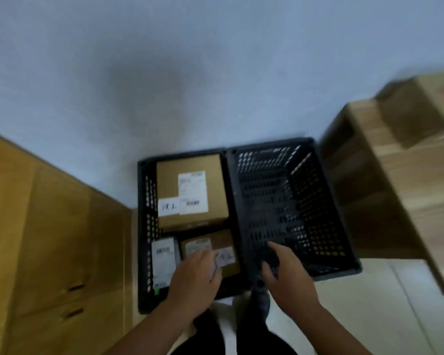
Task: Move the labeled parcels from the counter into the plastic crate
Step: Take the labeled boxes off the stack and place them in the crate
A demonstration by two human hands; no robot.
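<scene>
A: Status?
B: We count three labelled parcels in the black perforated plastic crate (pixel 149 201). One blurred brown cardboard carton (pixel 418 108) is on the pale wooden tabletop (pixel 408 188) to its right.
A: Hands?
B: Left hand (pixel 194 275) lies on the small brown cardboard box (pixel 222 240) in the crate's near-right corner; we can't tell whether the fingers grip. Label up, long axis across the crate. Right hand (pixel 285 267) is loose and empty.

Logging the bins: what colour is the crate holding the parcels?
The crate is black, with perforated walls; the head view shows it best.
</scene>
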